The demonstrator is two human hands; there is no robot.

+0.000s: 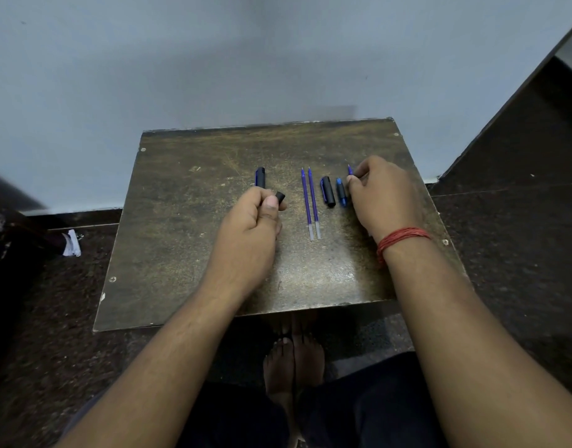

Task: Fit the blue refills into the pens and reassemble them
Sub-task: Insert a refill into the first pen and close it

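Two blue refills [310, 205] lie side by side, tips away from me, in the middle of a worn brown table [187, 240]. My left hand [249, 227] grips a black pen barrel [260, 177] that sticks out past the fingers; a small black piece [280, 197] shows by the thumb. My right hand [380, 195] pinches a third blue refill [350, 170], only its tip showing. Between the refills and my right hand lie a black cap [327, 191] and a short black-and-blue pen part [341, 192].
The small table stands against a pale blue wall [213, 59]. Dark floor surrounds it, with a scrap of white paper [72, 243] at the left. My bare feet [292, 360] are below the table's near edge. A dark ledge rises at the right.
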